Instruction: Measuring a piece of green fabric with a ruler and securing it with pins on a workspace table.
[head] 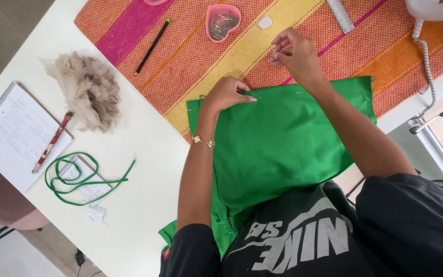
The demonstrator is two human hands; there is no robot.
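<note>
A green piece of fabric (283,138) lies across the table's near edge, partly over a striped orange, yellow and pink mat (201,56). My left hand (226,93) presses down on the fabric's far edge with curled fingers. My right hand (294,51) hovers just past that edge over the mat, its fingertips pinched together on something too small to make out, perhaps a pin. A pink heart-shaped dish (223,21) holding pins sits on the mat just beyond both hands.
On the white table (144,179) at left lie a feather duster (85,90), a spiral notebook (11,136), a green cord (78,179) and a small notepad. A pencil (152,46), a ruler (340,14) and a small white eraser (265,22) rest on the mat. A coiled cable (426,61) hangs at right.
</note>
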